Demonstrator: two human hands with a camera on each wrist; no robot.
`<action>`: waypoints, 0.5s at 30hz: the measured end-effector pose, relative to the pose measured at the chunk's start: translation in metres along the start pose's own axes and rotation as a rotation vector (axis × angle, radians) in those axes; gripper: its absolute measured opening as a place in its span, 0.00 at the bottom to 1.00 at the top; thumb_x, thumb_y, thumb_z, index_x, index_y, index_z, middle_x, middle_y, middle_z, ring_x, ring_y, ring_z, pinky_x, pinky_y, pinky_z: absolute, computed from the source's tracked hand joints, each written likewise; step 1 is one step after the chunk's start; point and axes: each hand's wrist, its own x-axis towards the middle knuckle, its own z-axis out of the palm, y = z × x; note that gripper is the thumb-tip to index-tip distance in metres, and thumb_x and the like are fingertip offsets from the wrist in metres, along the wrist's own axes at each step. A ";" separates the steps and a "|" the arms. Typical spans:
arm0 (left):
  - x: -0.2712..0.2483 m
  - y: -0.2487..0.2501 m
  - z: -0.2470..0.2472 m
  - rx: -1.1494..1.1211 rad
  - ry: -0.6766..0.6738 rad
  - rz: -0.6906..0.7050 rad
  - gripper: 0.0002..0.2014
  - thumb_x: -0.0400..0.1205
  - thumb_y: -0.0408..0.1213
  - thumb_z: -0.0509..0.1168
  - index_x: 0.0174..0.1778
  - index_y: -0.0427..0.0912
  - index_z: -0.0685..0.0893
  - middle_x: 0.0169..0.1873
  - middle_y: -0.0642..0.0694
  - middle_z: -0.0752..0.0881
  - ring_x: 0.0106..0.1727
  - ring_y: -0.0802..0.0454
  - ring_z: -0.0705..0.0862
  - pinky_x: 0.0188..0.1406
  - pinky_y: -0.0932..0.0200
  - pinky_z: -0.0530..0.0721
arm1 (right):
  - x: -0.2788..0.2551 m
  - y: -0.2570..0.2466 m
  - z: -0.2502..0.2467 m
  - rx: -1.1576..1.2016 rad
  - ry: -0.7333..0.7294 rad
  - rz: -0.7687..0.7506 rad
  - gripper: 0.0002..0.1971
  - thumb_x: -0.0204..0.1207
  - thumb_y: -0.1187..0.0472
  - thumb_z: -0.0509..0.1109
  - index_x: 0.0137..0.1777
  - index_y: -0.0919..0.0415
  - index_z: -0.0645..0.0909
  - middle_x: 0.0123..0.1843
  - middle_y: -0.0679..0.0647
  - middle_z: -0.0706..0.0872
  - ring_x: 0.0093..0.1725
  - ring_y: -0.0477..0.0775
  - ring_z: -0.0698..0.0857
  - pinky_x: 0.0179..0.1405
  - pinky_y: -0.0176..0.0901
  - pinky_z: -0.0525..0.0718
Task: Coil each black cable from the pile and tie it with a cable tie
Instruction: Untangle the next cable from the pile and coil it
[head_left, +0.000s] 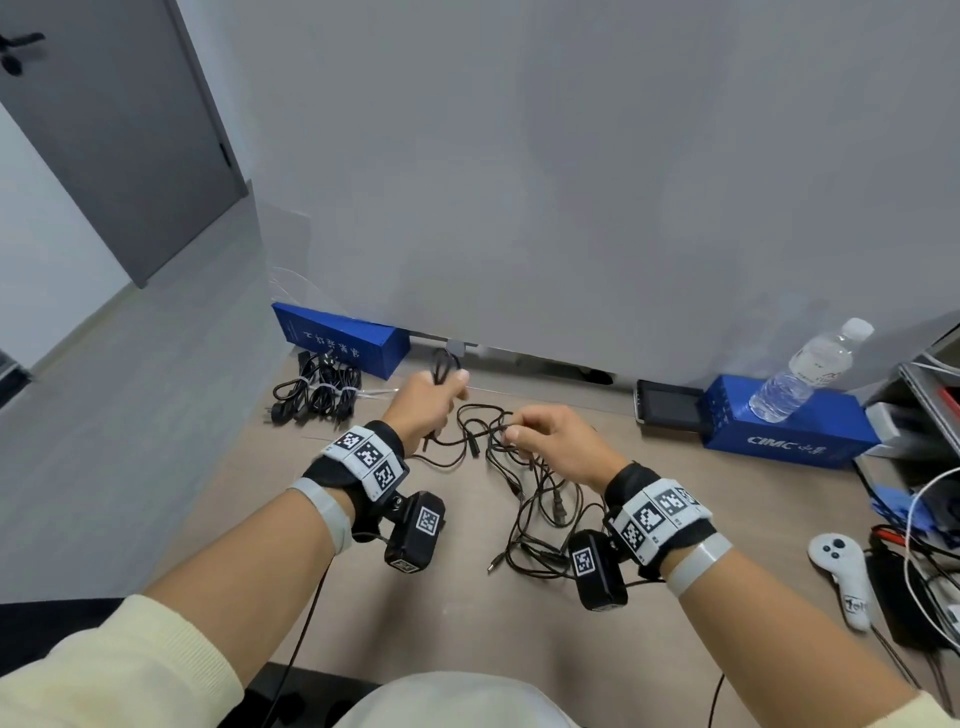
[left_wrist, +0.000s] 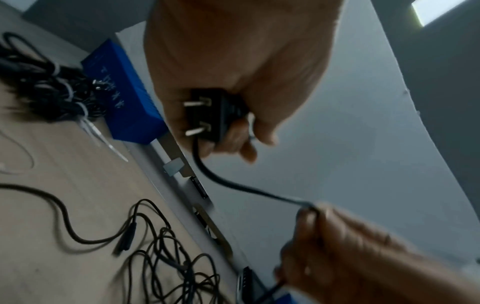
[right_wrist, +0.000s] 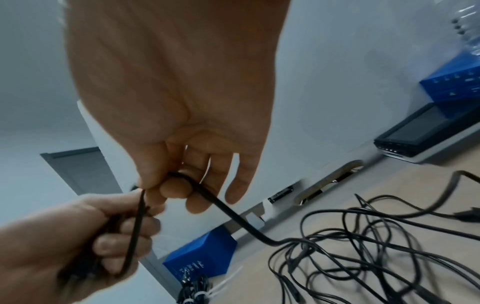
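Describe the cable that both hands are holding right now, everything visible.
The black cable is thin, round and rubbery-looking, ending in a black two-prong plug with bare metal prongs. The left hand grips the plug and a few started loops, which stick up above its fist. The right hand pinches the run a little further along. Beyond it, the cable drops into the loose tangle on the wooden desk.

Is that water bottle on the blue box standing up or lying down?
Lying tipped. The water bottle rests slanted on the blue box, its white cap pointing up toward the wall, not standing on its base.
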 end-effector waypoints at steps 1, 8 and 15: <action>-0.002 0.000 0.002 0.050 -0.089 0.007 0.22 0.87 0.55 0.62 0.50 0.37 0.86 0.28 0.50 0.71 0.25 0.55 0.69 0.26 0.61 0.70 | 0.003 -0.003 -0.002 -0.014 0.040 -0.009 0.09 0.84 0.57 0.69 0.43 0.56 0.87 0.35 0.50 0.84 0.35 0.47 0.80 0.38 0.44 0.80; -0.015 0.008 0.022 0.298 -0.488 0.037 0.16 0.81 0.53 0.71 0.38 0.44 0.84 0.28 0.47 0.80 0.22 0.58 0.72 0.23 0.65 0.70 | 0.016 0.000 -0.001 0.033 0.271 0.013 0.08 0.79 0.58 0.74 0.38 0.51 0.85 0.36 0.53 0.90 0.36 0.49 0.86 0.46 0.57 0.87; -0.013 0.021 0.018 0.080 -0.448 0.133 0.14 0.90 0.41 0.59 0.43 0.37 0.79 0.20 0.47 0.71 0.26 0.52 0.77 0.35 0.63 0.81 | 0.006 0.012 -0.009 0.183 0.207 0.038 0.03 0.82 0.58 0.73 0.47 0.55 0.82 0.33 0.49 0.87 0.39 0.51 0.87 0.46 0.53 0.85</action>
